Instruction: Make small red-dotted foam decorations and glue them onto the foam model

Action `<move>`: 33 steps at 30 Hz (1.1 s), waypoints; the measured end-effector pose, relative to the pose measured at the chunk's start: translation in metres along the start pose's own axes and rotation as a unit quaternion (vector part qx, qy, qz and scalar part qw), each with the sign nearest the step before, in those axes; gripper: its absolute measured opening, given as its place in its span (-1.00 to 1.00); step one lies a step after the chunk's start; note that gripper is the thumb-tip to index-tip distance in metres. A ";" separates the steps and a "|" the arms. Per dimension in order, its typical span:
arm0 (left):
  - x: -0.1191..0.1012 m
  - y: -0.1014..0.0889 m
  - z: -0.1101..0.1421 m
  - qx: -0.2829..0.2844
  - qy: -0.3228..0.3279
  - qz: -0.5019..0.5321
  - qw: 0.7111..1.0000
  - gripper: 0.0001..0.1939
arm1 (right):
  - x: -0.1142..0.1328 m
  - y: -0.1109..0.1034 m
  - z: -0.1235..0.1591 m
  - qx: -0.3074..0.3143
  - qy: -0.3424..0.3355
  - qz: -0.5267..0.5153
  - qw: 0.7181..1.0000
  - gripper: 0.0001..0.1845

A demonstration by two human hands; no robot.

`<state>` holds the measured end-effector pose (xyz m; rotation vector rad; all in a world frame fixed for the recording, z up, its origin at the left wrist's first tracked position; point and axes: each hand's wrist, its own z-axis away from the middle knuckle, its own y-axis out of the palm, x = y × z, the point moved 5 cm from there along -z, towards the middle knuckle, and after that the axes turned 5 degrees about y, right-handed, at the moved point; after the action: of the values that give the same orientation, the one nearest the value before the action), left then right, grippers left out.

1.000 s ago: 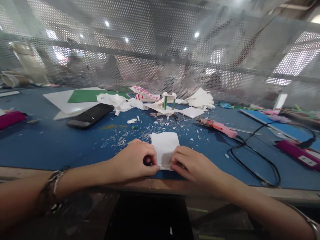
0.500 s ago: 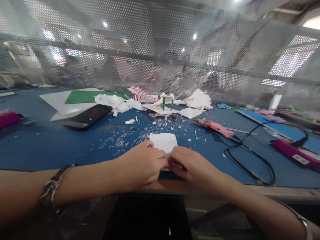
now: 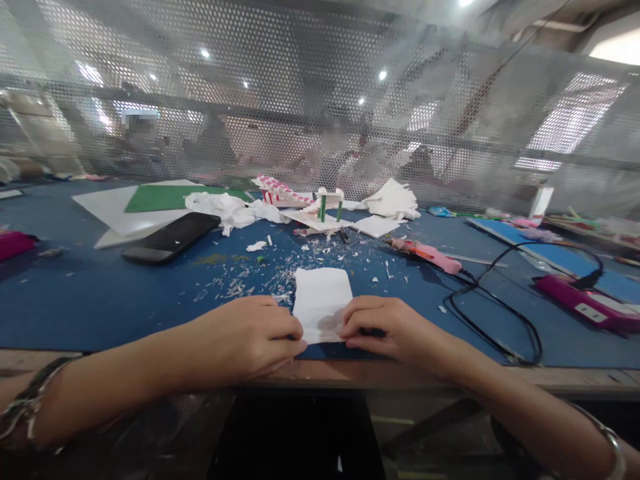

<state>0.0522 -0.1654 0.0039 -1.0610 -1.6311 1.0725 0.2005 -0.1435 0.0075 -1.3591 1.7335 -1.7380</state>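
A small white sheet of paper (image 3: 323, 300) lies near the table's front edge, between my two hands. My left hand (image 3: 260, 337) has its fingers curled together at the sheet's near left corner, pinching it. At the near right edge, the fingertips and thumb of my right hand (image 3: 385, 327) close on the paper and cast a shadow over it. The sheet's far part lies free of both hands. Just beyond it, white scraps (image 3: 245, 283) are scattered over the blue tabletop (image 3: 150, 300).
A pink hot glue gun (image 3: 430, 255) with a looping black cord lies right of centre. Farther back stands a small white, pink and green model (image 3: 327, 200). A black phone (image 3: 173, 237) and crumpled tissue (image 3: 220, 207) are at left; a magenta power strip (image 3: 585, 301) is at right.
My hands have moved apart, the left one outward to the left. More of the white paper shows between them, now spread flatter down to its near edge.
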 end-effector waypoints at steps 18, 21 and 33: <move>0.046 -0.034 -0.054 -0.140 -0.192 0.022 0.971 -0.85 | 0.008 -0.051 -0.043 -0.080 0.043 0.227 0.970 -0.90; 0.073 -0.046 -0.055 -0.196 -0.227 0.097 0.949 -0.90 | 0.003 -0.074 -0.061 -0.111 0.034 0.214 0.970 -0.87; 0.105 -0.015 -0.045 -0.205 -0.267 0.257 0.906 -0.81 | -0.018 -0.060 -0.066 -0.239 0.038 0.082 0.967 -0.93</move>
<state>0.0674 -0.0610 0.0515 -1.6419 -2.1407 1.4986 0.1800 -0.0782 0.0679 -1.2848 2.3413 -1.3489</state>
